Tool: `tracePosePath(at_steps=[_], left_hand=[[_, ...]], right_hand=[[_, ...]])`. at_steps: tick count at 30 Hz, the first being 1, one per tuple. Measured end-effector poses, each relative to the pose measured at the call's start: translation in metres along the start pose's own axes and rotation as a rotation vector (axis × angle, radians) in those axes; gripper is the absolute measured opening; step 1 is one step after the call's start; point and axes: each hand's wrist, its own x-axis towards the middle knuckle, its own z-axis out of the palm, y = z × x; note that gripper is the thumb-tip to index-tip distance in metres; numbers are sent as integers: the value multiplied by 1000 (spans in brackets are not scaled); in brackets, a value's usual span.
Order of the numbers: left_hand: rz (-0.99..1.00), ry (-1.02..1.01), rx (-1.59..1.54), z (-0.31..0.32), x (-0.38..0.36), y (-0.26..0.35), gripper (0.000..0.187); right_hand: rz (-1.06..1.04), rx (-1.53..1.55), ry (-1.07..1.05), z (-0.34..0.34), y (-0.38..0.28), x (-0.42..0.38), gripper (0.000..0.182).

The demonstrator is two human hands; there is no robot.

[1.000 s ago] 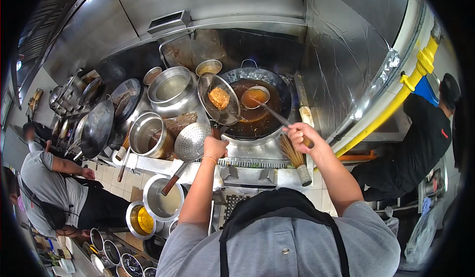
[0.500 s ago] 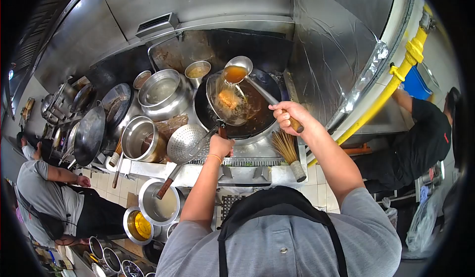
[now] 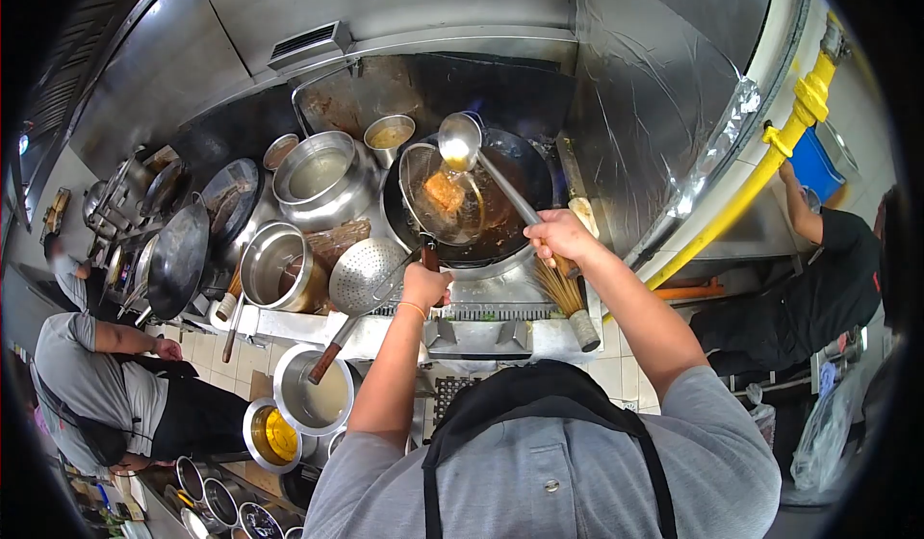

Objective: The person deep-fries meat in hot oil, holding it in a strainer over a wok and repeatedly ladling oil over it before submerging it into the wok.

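My left hand point(image 3: 426, 286) is closed round the dark handle of a wire-mesh strainer point(image 3: 412, 168), which hangs over a large black wok point(image 3: 531, 168). A golden-brown fried piece of food point(image 3: 444, 192) sits in the mesh. My right hand point(image 3: 561, 236) grips the wooden-ended handle of a metal ladle point(image 3: 459, 139). The ladle's bowl is tilted above the strainer's far side, with a little amber liquid at its lower edge. Dark oil or liquid shows in the wok below.
Left of the wok stand metal pots point(image 3: 318, 178) and a perforated skimmer point(image 3: 369, 276). A bamboo brush point(image 3: 568, 298) lies by my right wrist. Pots with pale liquid point(image 3: 322, 399) and yellow oil point(image 3: 274, 435) sit lower left. Co-workers stand at left point(image 3: 101, 385) and right point(image 3: 813, 279).
The ladle has tipped further and its brown liquid has mostly poured out over the food in the strainer. My left hand has barely moved. The right-hand co-worker's arm has shifted.
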Motion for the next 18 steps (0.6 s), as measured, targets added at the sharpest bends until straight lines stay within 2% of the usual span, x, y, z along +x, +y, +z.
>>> tracePosePath(at_steps=[1, 6, 10, 11, 12, 14, 15, 16, 18], left_hand=[[19, 22, 1, -3, -2, -1, 15], [35, 67, 57, -18, -1, 0, 22], [64, 111, 98, -25, -5, 1, 21], [79, 140, 100, -26, -3, 0, 20], [93, 167, 103, -26, -2, -1, 19], [85, 165, 95, -27, 1, -1, 18], [77, 164, 83, -26, 1, -2, 17], [77, 162, 84, -25, -1, 0, 17], [77, 130, 70, -22, -6, 4, 18]], right_hand=[[1, 1, 0, -2, 6, 2, 7], [-127, -502, 266, -17, 51, 31, 19], [-99, -506, 302, -20, 75, 39, 20], [15, -334, 260, -17, 75, 34, 12], [14, -332, 259, -21, 76, 33, 12], [299, 549, -84, -25, 67, 24, 10], [366, 751, -75, -27, 53, 15, 5], [366, 752, -74, -32, 50, 14, 5], [482, 1064, -191, -43, 46, 11, 15]])
